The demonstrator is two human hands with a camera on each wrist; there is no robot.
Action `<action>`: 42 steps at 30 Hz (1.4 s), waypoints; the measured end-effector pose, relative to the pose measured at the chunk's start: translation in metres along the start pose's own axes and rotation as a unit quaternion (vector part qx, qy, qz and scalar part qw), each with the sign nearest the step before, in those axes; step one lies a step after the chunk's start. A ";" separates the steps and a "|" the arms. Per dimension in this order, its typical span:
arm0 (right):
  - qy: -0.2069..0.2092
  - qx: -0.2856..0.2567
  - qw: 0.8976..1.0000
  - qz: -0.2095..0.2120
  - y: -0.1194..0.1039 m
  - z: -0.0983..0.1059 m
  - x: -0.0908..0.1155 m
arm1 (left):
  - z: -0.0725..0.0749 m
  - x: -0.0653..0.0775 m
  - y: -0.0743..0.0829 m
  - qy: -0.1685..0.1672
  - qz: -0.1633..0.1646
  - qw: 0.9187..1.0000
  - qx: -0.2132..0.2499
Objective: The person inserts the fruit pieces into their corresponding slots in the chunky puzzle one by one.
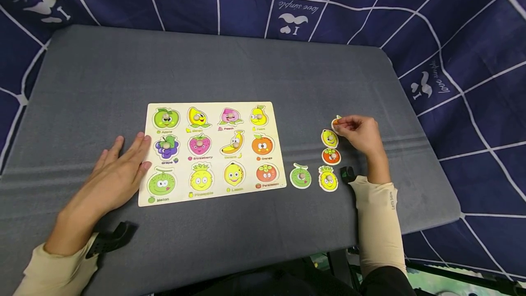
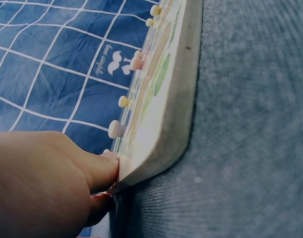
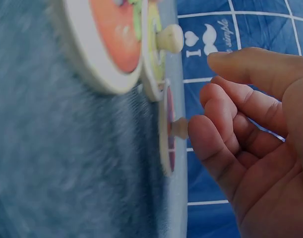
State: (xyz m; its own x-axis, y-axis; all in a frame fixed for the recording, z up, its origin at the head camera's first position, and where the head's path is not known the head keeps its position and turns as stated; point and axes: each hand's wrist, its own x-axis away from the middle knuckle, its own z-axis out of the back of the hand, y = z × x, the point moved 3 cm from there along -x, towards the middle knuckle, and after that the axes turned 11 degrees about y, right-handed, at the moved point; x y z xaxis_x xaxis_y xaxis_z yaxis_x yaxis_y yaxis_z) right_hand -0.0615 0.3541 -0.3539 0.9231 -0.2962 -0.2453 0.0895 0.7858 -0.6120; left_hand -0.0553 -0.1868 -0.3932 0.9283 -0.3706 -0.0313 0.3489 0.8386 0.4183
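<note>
A wooden fruit puzzle board (image 1: 213,156) lies on the grey table, printed with labelled fruit pictures. My left hand (image 1: 119,175) rests flat beside its left edge; in the left wrist view, the fingers touch the board's corner (image 2: 141,163). Over a partly hidden orange fruit piece (image 1: 334,123) is my right hand (image 1: 359,134). In the right wrist view, a fingertip (image 3: 203,130) is beside the wooden knob of a piece (image 3: 168,131) lying flat; the thumb stands apart from that knob. Below it in the column are a lemon piece (image 1: 329,139) and a persimmon piece (image 1: 331,156).
A pineapple piece (image 1: 328,178) ends the column, with a melon piece (image 1: 300,176) to its left. Blue gridded cloth (image 1: 246,6) surrounds the table's back and sides. Grey tabletop (image 1: 205,67) stretches behind the board.
</note>
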 end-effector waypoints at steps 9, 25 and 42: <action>0.020 0.015 1.000 -0.012 0.008 0.001 0.001 | -0.001 -0.001 0.000 -0.004 0.002 1.000 -0.002; 0.019 0.044 0.999 -0.022 0.016 0.003 0.000 | -0.002 0.000 -0.001 0.003 0.000 1.000 -0.001; 0.014 0.058 0.998 -0.021 0.020 0.003 -0.002 | -0.001 0.000 -0.001 0.002 -0.003 1.000 0.001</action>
State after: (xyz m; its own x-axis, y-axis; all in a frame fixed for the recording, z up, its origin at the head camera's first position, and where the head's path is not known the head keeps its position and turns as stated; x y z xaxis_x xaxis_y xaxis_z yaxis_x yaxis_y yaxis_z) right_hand -0.0607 0.3724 -0.3637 0.9069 -0.3440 -0.2434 0.1720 0.8295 -0.5313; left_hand -0.0559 -0.1873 -0.3942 0.9269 -0.3735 -0.0381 0.3540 0.8358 0.4196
